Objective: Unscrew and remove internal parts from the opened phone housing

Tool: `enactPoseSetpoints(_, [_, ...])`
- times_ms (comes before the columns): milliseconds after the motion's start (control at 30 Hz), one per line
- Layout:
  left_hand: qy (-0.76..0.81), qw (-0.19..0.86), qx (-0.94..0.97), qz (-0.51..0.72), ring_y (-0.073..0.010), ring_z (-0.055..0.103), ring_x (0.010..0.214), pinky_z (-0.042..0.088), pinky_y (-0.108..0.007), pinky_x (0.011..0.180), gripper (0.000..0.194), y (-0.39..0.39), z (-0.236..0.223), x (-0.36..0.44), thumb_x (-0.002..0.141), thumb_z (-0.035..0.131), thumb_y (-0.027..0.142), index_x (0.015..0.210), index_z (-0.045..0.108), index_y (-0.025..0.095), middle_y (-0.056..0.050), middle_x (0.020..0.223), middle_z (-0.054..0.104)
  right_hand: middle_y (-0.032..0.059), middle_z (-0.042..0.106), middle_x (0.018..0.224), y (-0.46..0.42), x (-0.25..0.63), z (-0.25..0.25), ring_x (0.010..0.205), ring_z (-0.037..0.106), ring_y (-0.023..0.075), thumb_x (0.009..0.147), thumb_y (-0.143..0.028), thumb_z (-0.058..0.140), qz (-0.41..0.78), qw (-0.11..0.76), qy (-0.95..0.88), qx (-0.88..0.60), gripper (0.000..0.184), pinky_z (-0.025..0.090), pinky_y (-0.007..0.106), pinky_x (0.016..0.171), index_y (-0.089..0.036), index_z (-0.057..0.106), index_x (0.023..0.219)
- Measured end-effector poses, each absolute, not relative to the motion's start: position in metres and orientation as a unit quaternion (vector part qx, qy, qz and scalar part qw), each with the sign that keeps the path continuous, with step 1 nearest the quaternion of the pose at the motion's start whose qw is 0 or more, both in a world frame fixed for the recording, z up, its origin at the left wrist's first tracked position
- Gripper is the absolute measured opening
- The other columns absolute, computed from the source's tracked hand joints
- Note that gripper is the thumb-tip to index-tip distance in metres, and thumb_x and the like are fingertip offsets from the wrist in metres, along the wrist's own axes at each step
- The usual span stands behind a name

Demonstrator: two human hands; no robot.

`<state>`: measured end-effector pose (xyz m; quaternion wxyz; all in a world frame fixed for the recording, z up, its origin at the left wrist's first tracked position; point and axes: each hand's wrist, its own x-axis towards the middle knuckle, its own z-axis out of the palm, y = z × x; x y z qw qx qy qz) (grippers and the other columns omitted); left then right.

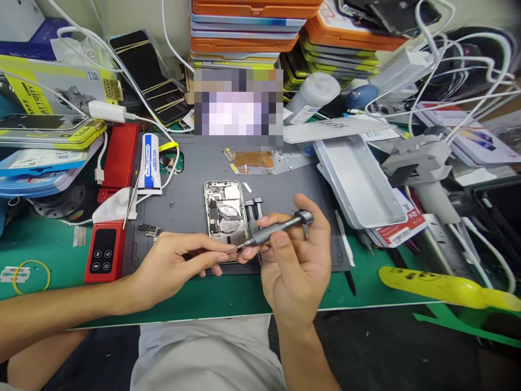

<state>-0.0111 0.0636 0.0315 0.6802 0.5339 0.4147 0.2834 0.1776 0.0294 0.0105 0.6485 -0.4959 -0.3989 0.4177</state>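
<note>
My right hand (295, 260) holds a grey precision screwdriver (268, 233) by its handle, its cap up to the right. The thin shaft slants down to the left. At its tip, the thumb and fingers of my left hand (175, 263) are pinched together; whether a small screw is also between them I cannot tell. Just behind both hands lies an opened phone (226, 209), its inner parts and a round coil showing. My fingers cover its lower end. Two more small screwdrivers (254, 209) lie along its right side.
A dark work mat (187, 190) covers the green bench. It bears a flex cable (252, 160), a small phone part (150, 229) and a white-blue tube (150, 163). A red device (105, 252) stands left, a pale tray (362, 184) right. Stacked boxes (244, 32) and cables crowd the back.
</note>
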Motion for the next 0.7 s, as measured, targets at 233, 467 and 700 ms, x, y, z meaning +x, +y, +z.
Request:
enactPoseSetpoints(233, [0.412,0.681,0.538,0.277,-0.0127,0.077,0.075,0.061,-0.016,0.063,0.018,0.0607,0.0265,-0.0133,0.099,0.076,0.03,0.11,0.087,0.022,-0.004,0.092,0.084,-0.0019,0.075,0.103,0.0289,0.1774,0.0097,0.054,0.069,0.0087,0.103,-0.031,0.066,0.422,0.652,-0.395,-0.491,0.041,0.066,0.026,0.056,-0.037,0.056,0.142])
enactPoseSetpoints(467, [0.4,0.677,0.546,0.29,-0.0091,0.076,0.075,0.059,-0.012,0.064,0.016,0.0605,0.0246,-0.0132,0.1,0.075,0.026,0.111,0.086,0.025,-0.001,0.093,0.085,-0.0028,0.075,0.103,0.0289,0.1783,0.0099,0.055,0.07,0.0088,0.103,-0.029,0.068,0.431,0.658,-0.388,-0.48,0.04,0.066,0.025,0.057,-0.038,0.058,0.141])
enactPoseSetpoints(700, [0.393,0.679,0.546,0.294,-0.0088,0.076,0.076,0.058,-0.011,0.063,0.018,0.0596,0.0242,-0.0136,0.101,0.074,0.026,0.114,0.086,0.024,-0.001,0.095,0.085,-0.0021,0.075,0.103,0.0289,0.1786,0.01,0.054,0.069,0.0087,0.102,-0.029,0.068,0.432,0.652,-0.388,-0.487,0.041,0.066,0.025,0.057,-0.036,0.057,0.141])
